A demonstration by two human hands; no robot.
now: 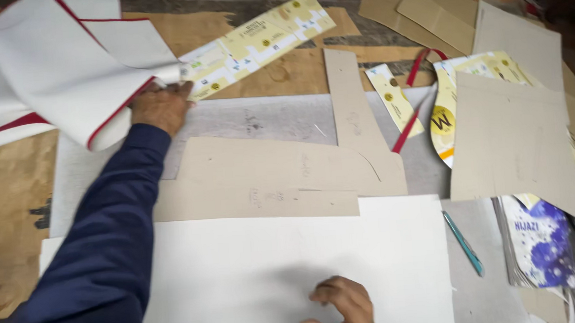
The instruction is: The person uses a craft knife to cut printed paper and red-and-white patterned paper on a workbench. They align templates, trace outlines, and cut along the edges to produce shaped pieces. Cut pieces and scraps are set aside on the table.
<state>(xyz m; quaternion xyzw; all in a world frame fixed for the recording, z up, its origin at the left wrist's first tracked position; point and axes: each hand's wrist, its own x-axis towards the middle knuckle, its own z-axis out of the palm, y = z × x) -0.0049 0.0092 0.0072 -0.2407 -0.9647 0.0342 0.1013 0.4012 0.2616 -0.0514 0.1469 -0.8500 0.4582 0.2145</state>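
Head view: left hand [161, 107] pinches white red-edged fabric [58, 69] at 11 o'clock; right hand [343, 307], fingers curled, presses white sheet [255, 278] on desk at 6.

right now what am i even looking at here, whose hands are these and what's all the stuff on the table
This is one picture from a camera worn on a person's head, looking down at their own two bare hands. The left hand, in a dark blue sleeve, reaches out and grips a white piece edged in red. The right hand rests its fingers on a large white sheet. Around them lie brown cardboard patterns, a yellow printed strip, a teal pen and a blue flowered booklet, all on a worn worktable.
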